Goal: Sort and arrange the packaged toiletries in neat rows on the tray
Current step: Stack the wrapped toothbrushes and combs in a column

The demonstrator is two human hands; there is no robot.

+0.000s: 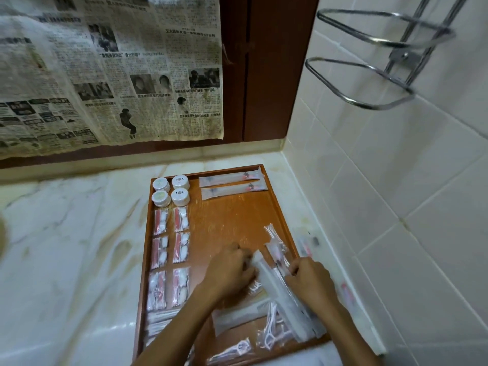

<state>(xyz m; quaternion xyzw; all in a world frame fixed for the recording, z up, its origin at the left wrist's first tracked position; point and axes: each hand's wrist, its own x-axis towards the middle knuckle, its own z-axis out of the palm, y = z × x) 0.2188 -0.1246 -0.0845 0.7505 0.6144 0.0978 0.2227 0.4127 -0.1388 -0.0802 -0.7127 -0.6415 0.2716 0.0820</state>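
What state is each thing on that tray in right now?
Round containers: four, lids on, in a square.
Long sachets: two, sealed, parallel at the far edge.
Red-and-white packets: two neat columns.
White packets: unsorted pile, gripped by left hand and right hand.
Tray: middle bare.

Newspaper (111,72), wire rack (383,59), marble counter (68,233)
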